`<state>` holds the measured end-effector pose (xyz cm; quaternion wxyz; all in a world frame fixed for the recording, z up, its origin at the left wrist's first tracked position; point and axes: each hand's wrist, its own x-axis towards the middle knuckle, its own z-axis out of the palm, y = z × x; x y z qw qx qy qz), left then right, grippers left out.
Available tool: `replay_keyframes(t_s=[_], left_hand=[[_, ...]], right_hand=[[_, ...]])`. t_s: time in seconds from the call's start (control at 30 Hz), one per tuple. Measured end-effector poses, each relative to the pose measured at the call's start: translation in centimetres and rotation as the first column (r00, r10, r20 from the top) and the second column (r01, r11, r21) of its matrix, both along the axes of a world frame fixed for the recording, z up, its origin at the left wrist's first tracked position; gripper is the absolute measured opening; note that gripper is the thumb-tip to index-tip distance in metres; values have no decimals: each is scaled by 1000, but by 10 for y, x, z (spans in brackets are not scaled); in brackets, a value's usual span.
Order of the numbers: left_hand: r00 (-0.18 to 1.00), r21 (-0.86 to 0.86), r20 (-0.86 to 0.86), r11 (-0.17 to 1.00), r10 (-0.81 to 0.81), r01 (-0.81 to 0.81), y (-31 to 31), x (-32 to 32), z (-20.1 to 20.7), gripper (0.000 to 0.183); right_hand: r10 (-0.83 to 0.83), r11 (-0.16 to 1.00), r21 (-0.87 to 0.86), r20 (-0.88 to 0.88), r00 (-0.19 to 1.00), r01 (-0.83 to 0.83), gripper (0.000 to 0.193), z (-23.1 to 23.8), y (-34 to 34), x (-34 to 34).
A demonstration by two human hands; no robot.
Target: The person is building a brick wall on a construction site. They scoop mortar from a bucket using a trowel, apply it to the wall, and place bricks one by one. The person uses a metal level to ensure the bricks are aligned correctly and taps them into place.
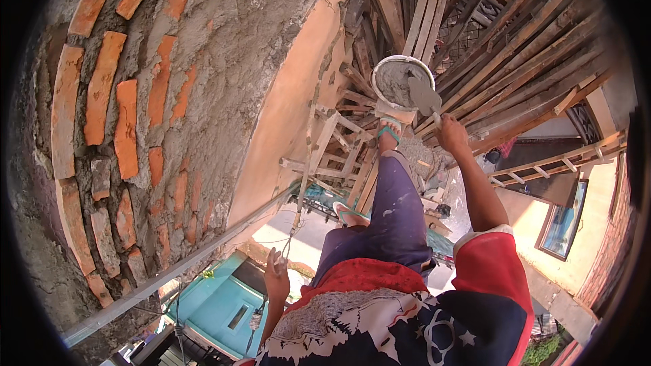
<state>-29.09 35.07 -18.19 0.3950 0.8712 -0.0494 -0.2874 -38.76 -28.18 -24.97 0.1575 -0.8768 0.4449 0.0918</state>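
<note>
My right hand (452, 134) is closed round the handle of a trowel (424, 97). The trowel's grey, mortar-coated blade lies over the right side of a round white bucket (385, 62). Wet grey mortar (393, 83) fills much of the bucket, which stands just beyond my foot. Low on the left, my left hand (276, 276) hangs beside my body with its fingers loosely apart and nothing visible in them. A thin cord or wire (293, 230) passes close to that hand; I cannot tell whether they touch.
A brick wall (105, 88), partly coated with rough mortar, rises at the left. Long wooden planks (529, 54) lie stacked at the far right. My sandalled foot (389, 133) rests by the bucket, high above a wooden frame (325, 146) and a turquoise structure (217, 312). A ladder (556, 163) leans at right.
</note>
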Motion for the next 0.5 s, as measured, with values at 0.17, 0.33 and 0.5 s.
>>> replay_keyframes(t_s=[0.17, 0.33, 0.5], left_hand=[[993, 245, -119, 969, 10, 19, 38, -6, -22, 50], [935, 353, -281, 929, 217, -110, 67, -23, -46, 48], [895, 422, -380, 905, 234, -57, 49, -40, -51, 47]], right_hand=[[-62, 985, 153, -91, 994, 76, 47, -92, -24, 74], [-62, 995, -87, -265, 962, 40, 39, -109, -64, 68], [-75, 968, -250, -265, 961, 7, 29, -119, -70, 47]])
